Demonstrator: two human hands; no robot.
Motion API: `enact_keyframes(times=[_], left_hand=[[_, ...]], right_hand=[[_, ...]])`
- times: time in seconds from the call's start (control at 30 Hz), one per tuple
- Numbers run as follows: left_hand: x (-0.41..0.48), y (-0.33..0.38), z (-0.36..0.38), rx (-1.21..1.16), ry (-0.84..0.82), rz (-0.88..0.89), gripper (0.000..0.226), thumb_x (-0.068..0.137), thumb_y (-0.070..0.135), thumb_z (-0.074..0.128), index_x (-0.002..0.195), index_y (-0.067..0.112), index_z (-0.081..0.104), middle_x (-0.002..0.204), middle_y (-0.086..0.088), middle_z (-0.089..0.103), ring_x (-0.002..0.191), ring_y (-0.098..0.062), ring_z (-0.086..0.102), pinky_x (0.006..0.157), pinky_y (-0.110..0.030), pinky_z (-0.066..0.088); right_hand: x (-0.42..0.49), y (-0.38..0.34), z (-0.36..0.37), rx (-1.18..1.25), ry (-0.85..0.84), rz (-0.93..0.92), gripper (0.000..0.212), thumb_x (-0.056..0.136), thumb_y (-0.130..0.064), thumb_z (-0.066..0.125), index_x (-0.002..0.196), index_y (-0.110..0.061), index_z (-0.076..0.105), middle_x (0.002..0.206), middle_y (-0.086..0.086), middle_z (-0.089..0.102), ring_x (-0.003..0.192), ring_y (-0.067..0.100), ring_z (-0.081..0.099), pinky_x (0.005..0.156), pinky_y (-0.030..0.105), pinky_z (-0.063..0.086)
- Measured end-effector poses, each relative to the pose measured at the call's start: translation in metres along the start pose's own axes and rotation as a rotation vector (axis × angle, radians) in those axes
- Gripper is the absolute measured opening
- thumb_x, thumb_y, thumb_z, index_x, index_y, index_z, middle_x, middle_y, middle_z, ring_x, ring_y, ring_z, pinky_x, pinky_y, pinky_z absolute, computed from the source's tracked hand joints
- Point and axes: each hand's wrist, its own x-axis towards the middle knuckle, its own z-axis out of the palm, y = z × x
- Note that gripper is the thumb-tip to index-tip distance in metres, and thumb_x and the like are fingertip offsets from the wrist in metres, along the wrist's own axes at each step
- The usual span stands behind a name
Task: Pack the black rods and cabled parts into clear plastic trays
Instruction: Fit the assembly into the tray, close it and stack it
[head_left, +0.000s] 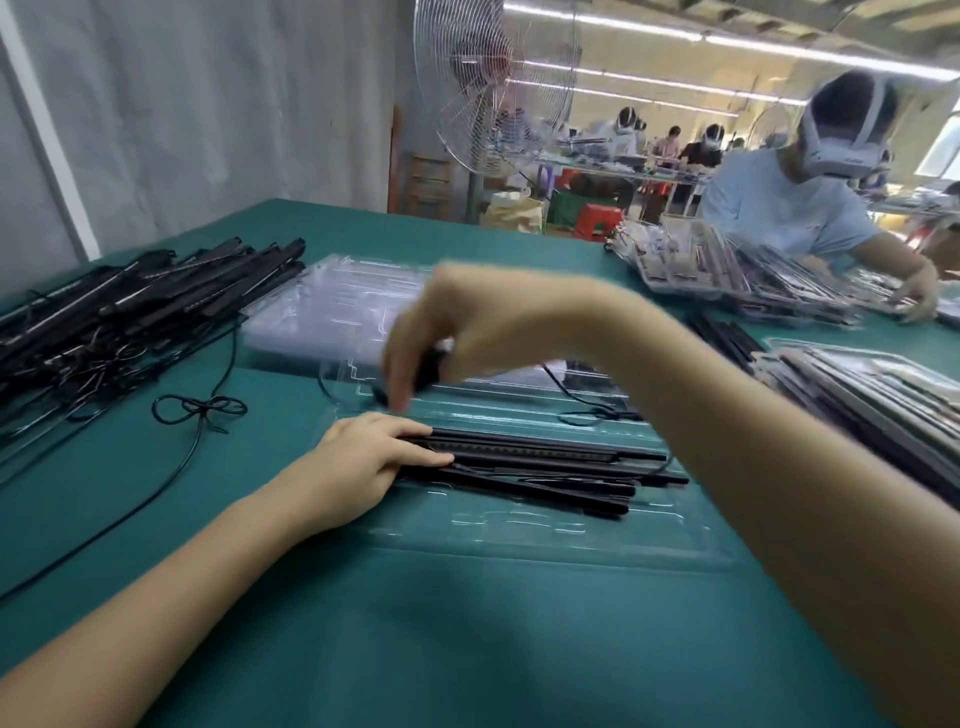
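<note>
Fingers (421, 459) of the left hand (363, 462) are laid straight and close together, pressed flat on the left ends of the black rods (545, 465). These rods lie side by side along the middle of the clear tray (571, 543) at the centre of the frame. The right hand (467, 327), blurred, is held above the tray's far left corner with its fingers curled downward around a small black part (430, 366). A thin cable (602, 415) with a tied bundle lies in the tray's far channel, right of that hand; whether it joins the held part cannot be told.

The rods are judged light and stiff, and smooth enough to roll or slide on the plastic. They are best steadied from above near one end, and lifted at mid-length or by both ends. The cabled part is judged soft and springy along its lead, so it should be taken by the rigid black body, with the lead guided into its channel rather than pulled. The tray looks thin and is likely to flex if pressed hard.

A pile of unpacked rods (130, 312) lies at the upper left, a stack of empty trays (337, 306) is seen beside it, and filled trays (857, 400) are stacked at the right edge.
</note>
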Motion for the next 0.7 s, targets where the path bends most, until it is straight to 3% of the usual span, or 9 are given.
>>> enact_keyframes(times=[0.07,0.1,0.23,0.37,0.47,0.57,0.7], left_hand=[[0.002,0.004,-0.003,-0.009,0.047,0.12,0.055,0.078,-0.003,0.042,0.104,0.034,0.072,0.108,-0.005,0.07,0.095,-0.025,0.064,0.08,-0.041,0.053],[0.003,0.003,-0.002,-0.013,0.043,0.145,0.051,0.074,0.0,0.04,0.098,0.029,0.074,0.102,-0.008,0.072,0.088,-0.027,0.067,0.074,-0.042,0.054],[0.005,-0.006,0.003,-0.012,0.015,0.043,0.05,0.081,-0.004,0.045,0.112,0.027,0.069,0.126,-0.005,0.062,0.115,-0.027,0.058,0.096,-0.043,0.045],[0.0,-0.012,0.0,-0.008,-0.054,0.022,0.066,0.086,-0.006,0.05,0.128,0.045,0.042,0.138,0.009,0.05,0.128,-0.015,0.046,0.107,-0.039,0.033],[-0.001,-0.011,-0.009,0.075,-0.221,0.008,0.065,0.096,0.007,0.046,0.131,0.057,0.023,0.149,0.021,0.028,0.139,-0.004,0.024,0.116,-0.035,0.018],[-0.002,-0.008,-0.015,0.113,-0.394,-0.019,0.058,0.102,0.023,0.037,0.127,0.066,0.008,0.147,0.032,0.002,0.139,0.006,-0.004,0.119,-0.034,-0.002],[-0.004,-0.008,-0.022,0.178,-0.451,-0.031,0.055,0.102,0.031,0.034,0.127,0.065,-0.002,0.144,0.031,-0.012,0.135,0.006,-0.018,0.115,-0.035,-0.01]], right_hand=[[-0.009,0.013,0.026,-0.051,-0.155,0.068,0.048,0.073,0.013,0.05,0.087,-0.026,0.074,0.102,0.008,0.072,0.101,0.033,0.061,0.089,0.048,0.048],[-0.017,0.02,0.036,-0.055,-0.187,0.11,0.048,0.072,0.013,0.05,0.088,-0.026,0.074,0.103,0.007,0.071,0.101,0.031,0.061,0.088,0.046,0.049],[-0.053,0.038,0.063,0.073,-0.049,0.286,0.047,0.075,0.007,0.055,0.096,-0.031,0.071,0.102,-0.014,0.067,0.093,0.014,0.063,0.08,0.028,0.051],[-0.069,0.049,0.083,0.174,0.062,0.405,0.04,0.077,0.005,0.06,0.101,-0.026,0.052,0.108,-0.01,0.065,0.092,0.011,0.059,0.075,0.02,0.047],[-0.074,0.053,0.092,0.103,0.092,0.455,0.033,0.075,-0.001,0.068,0.1,-0.022,0.062,0.103,-0.005,0.065,0.091,0.009,0.058,0.079,0.02,0.049],[-0.08,0.053,0.103,0.117,0.207,0.484,0.028,0.073,-0.006,0.073,0.096,-0.022,0.069,0.086,-0.014,0.064,0.074,-0.007,0.053,0.067,0.003,0.041],[-0.086,0.054,0.115,0.169,0.318,0.529,0.022,0.071,-0.006,0.076,0.09,-0.018,0.075,0.073,-0.019,0.06,0.06,-0.015,0.05,0.059,0.002,0.037]])
